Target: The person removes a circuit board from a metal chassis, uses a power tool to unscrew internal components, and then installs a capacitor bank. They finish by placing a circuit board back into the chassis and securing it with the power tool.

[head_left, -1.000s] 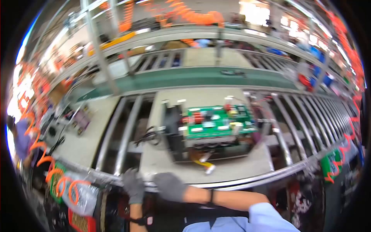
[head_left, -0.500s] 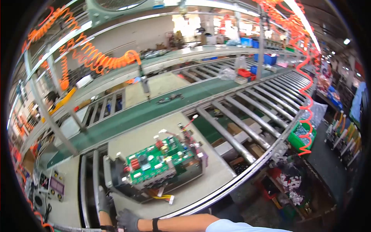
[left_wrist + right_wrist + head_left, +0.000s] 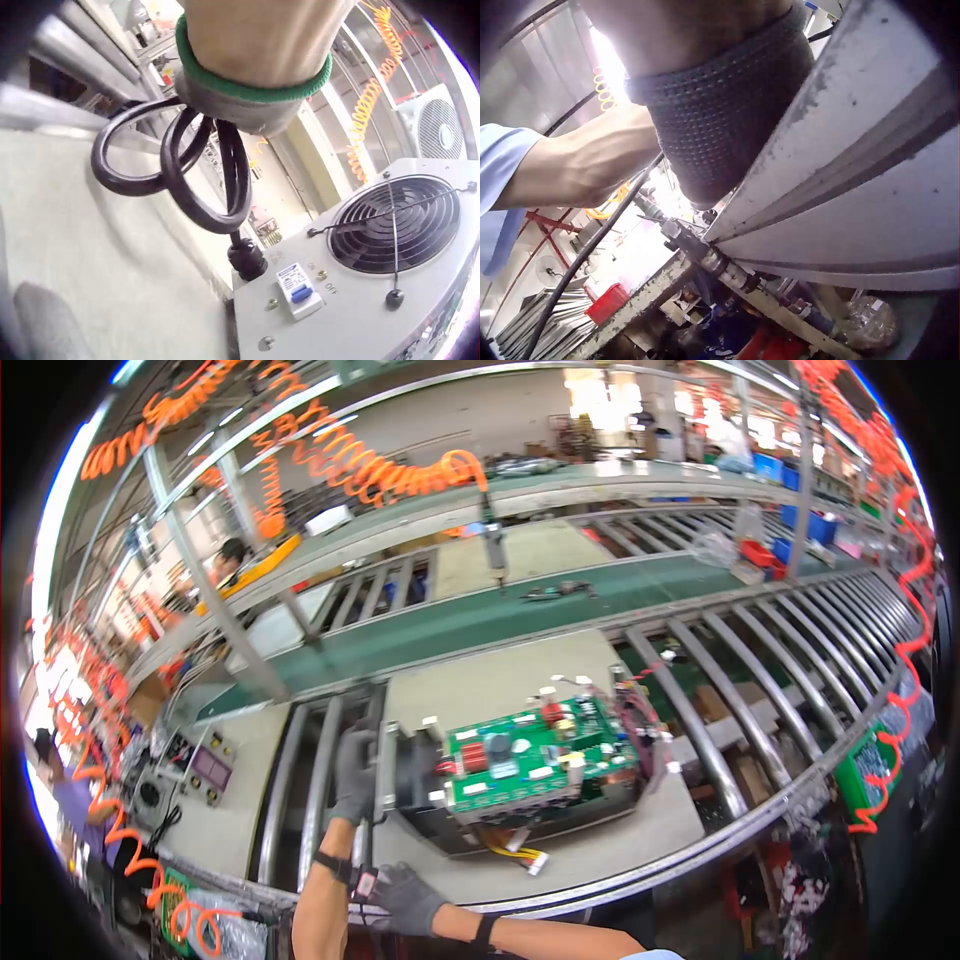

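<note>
An uncased electrical unit [image 3: 540, 780] with a green circuit board on top sits on a pale board [image 3: 600, 860] on the roller conveyor. My grey-gloved left hand [image 3: 352, 775] is beside the unit's left end panel. In the left wrist view, loops of black power cable [image 3: 172, 176] run from behind the glove cuff to a gland on the grey panel [image 3: 330, 330], and the hand appears to hold them; its fingers are hidden there. That panel carries a fan grille and a blue switch [image 3: 301, 293]. My gloved right hand [image 3: 405, 900] rests by the conveyor's front rail, fingers loosely spread.
Bare rollers [image 3: 760, 690] stretch right of the unit. Another unit [image 3: 195, 765] stands on a board at the left. Behind lies a green strip [image 3: 460, 600], with a power driver [image 3: 494, 545] hanging from an orange coiled hose above it. A green bin [image 3: 868, 772] hangs at the right.
The left hand has moved from the front rail up along the unit's left end. The right hand stays near the rail. The head view swung right, then partly back.
</note>
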The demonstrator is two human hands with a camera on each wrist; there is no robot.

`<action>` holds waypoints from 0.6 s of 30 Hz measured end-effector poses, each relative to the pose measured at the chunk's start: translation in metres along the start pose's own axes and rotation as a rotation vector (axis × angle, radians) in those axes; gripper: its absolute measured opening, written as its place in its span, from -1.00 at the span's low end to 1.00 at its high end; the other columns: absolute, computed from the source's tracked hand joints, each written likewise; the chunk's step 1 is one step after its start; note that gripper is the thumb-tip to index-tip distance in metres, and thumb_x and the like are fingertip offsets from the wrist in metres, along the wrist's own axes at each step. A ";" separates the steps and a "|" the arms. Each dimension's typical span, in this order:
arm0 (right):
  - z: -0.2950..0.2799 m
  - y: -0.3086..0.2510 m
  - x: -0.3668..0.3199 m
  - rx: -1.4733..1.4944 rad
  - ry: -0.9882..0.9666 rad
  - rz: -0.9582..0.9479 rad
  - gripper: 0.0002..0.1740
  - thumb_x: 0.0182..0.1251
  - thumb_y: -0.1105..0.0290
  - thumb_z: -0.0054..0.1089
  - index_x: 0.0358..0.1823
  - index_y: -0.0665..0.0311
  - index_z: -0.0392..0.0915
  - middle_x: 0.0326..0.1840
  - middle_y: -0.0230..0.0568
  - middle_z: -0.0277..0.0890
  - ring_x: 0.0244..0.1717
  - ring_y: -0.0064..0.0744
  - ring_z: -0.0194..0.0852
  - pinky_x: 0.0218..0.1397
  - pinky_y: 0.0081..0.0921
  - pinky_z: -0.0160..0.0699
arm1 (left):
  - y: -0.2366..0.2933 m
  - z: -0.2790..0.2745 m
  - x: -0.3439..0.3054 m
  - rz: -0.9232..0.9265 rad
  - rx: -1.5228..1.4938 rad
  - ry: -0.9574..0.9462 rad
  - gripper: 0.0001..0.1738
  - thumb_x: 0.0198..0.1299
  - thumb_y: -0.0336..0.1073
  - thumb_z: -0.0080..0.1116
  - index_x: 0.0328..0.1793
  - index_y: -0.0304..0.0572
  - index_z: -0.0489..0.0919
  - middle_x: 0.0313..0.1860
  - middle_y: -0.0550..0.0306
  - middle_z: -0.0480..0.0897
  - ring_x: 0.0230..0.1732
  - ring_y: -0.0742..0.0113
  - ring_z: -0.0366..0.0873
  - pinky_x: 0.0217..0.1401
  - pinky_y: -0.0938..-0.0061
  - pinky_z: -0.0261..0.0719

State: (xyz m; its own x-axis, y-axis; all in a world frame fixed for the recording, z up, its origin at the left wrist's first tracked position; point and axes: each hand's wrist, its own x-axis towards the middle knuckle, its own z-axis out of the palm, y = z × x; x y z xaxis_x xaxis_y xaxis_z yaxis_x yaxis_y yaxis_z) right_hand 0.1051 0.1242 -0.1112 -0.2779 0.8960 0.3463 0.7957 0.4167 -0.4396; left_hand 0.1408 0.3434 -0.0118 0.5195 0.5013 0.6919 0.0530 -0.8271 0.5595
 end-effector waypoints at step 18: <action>-0.122 0.025 -0.098 -0.208 -0.066 -0.102 -0.43 0.27 -0.12 0.28 0.11 0.15 0.63 0.25 -0.06 0.54 0.27 0.18 0.45 0.27 0.16 0.35 | -0.078 -0.165 -0.138 -1.137 0.998 -0.161 -0.29 0.21 -0.07 0.20 0.42 -0.32 0.38 0.40 -0.33 0.41 0.48 -0.25 0.33 0.55 0.04 0.32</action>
State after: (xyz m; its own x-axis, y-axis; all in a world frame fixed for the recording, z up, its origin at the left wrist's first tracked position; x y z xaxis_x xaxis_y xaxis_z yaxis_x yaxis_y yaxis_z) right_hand 0.2182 0.0278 -0.0547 -0.3918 0.8617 0.3225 0.8533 0.4714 -0.2228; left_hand -0.0756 0.3803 -0.0754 -0.1118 0.9934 0.0271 0.9796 0.1056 0.1711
